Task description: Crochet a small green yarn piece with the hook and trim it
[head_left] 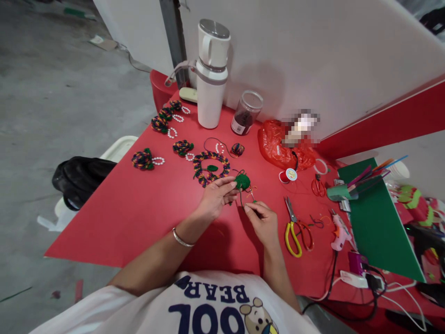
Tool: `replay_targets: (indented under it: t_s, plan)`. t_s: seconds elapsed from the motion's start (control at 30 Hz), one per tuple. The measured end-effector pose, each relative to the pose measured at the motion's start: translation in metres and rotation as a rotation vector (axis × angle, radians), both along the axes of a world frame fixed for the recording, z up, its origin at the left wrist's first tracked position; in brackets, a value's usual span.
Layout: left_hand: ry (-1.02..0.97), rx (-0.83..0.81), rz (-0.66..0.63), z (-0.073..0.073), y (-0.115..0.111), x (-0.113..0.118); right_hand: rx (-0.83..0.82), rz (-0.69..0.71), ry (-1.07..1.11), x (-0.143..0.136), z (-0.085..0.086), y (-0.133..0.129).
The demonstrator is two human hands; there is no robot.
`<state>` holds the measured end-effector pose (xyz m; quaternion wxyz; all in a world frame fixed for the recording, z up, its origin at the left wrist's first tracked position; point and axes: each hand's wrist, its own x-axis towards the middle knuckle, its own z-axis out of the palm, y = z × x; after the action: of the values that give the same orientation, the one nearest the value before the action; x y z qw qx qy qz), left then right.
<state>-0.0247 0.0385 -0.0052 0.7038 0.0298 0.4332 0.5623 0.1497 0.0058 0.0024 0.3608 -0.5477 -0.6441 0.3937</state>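
My left hand (218, 197) is raised over the red table, with thumb and fingers closed on a rounded green yarn piece (242, 181). Whether it is a ball or crocheted work I cannot tell. A green strand hangs from it. My right hand (262, 221) pinches a thin metal crochet hook (252, 194), whose tip is close to the green yarn. Just beyond my left hand lies a multicoloured crocheted ring (226, 163), with a small green leaf-shaped piece (212, 168) inside it. A small multicoloured yarn ball (238, 149) sits farther back.
Multicoloured yarn flowers (142, 159) with white bead loops lie left. A white bottle (210, 97), a clear jar (246, 113) and a red plastic bag (274, 144) stand behind. Yellow-handled scissors (293, 232), a red thread spool (287, 176) and a pink glue gun (340, 234) are right.
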Motion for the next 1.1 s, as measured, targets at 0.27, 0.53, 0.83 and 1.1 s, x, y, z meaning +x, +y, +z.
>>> replay_targets:
  t_s: [0.27, 0.53, 0.83, 1.1]
  plan:
    - [0.004, 0.006, 0.006, 0.0023, -0.0006, 0.0001, -0.002, -0.006, 0.000, 0.0002, -0.0013, -0.0001]
    - [0.009, 0.013, 0.014, 0.0014, -0.0009, -0.0006, -0.013, -0.012, -0.008, 0.0000, 0.0003, -0.0005]
    - [0.009, 0.011, -0.010, -0.0016, -0.0012, 0.0000, -0.009, -0.002, -0.021, 0.0011, -0.0004, -0.0008]
    - [0.038, 0.000, -0.044, 0.0045, -0.0019, 0.0004, -0.008, 0.004, -0.019, 0.0019, -0.0011, -0.0006]
